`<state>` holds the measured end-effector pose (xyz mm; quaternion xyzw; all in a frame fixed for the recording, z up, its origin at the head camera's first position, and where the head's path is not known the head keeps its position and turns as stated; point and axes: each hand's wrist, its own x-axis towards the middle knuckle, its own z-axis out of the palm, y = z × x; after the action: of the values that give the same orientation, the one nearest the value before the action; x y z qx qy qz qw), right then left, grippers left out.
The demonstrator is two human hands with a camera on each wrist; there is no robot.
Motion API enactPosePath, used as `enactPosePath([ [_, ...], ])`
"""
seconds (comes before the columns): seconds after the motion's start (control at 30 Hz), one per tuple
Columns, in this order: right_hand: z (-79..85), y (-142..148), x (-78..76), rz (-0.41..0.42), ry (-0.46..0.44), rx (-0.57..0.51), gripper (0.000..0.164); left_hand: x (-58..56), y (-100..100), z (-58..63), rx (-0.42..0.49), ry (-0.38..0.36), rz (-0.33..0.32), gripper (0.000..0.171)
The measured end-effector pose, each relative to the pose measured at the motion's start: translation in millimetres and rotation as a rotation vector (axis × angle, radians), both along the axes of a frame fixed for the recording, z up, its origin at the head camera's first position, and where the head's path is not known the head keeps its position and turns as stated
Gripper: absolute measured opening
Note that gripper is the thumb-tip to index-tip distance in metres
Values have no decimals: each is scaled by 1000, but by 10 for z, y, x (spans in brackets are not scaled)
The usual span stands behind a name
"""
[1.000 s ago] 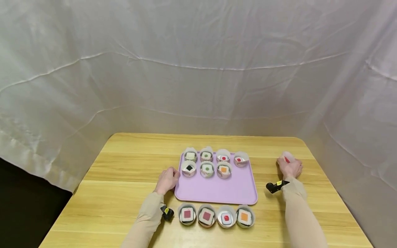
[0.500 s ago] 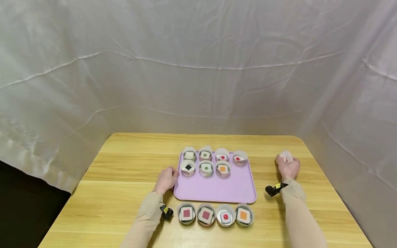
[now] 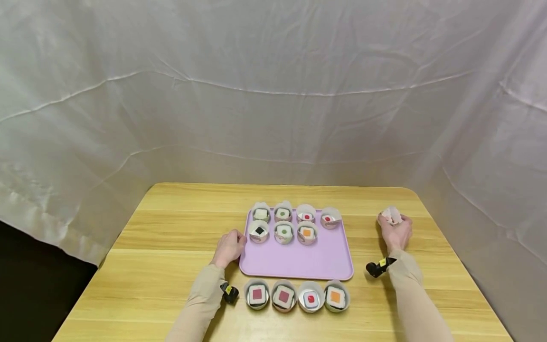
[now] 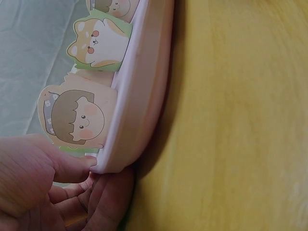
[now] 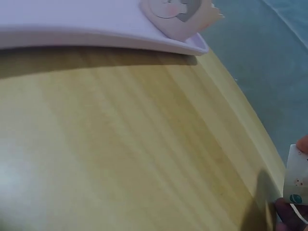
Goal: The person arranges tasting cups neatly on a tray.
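A lilac tray [image 3: 295, 262] lies mid-table with several paper cups on it, each holding a square white piece with a coloured centre, like a sushi roll. My left hand [image 3: 229, 248] grips the tray's left edge; in the left wrist view its thumb [image 4: 72, 166] is on the rim and fingers curl below. Beside it stands a paper cup with a cartoon child's face [image 4: 79, 118]. Off to the right, my right hand [image 3: 395, 233] holds a white paper cup [image 3: 392, 214] between thumb and fingers. Only part of that printed cup [image 5: 296, 178] shows in the right wrist view.
In front of the tray stands a row of several cups, from one with a dark pink centre [image 3: 257, 295] to one with an orange centre [image 3: 336, 297]. Bare wood [image 3: 367, 204] lies between tray and right hand. Pale curtains [image 3: 273, 118] enclose the table's back and sides.
My right hand has shifted slightly left, and the cup in it has turned so that its red centre shows less. My left hand stays at the tray's edge.
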<state>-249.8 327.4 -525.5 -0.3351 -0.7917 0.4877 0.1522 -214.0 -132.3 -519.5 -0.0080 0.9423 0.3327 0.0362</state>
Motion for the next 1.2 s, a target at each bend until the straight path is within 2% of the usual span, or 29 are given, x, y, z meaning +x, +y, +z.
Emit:
enactPosePath([
  [0.37, -21, -108, 41, 95, 19, 105, 77, 0, -5, 15, 11, 19, -4, 18],
  [0.57, -1, -190, 69, 158, 31, 115, 76, 0, -24, -18, 13, 70, -27, 21],
  [0.8, 26, -284, 111, 214, 34, 130, 73, -5, 2, 19, 6, 3, -2, 19],
  [1.2, 115, -437, 185, 329, 20, 133, 77, -6, -2, 10, -6, -9, -2, 19],
])
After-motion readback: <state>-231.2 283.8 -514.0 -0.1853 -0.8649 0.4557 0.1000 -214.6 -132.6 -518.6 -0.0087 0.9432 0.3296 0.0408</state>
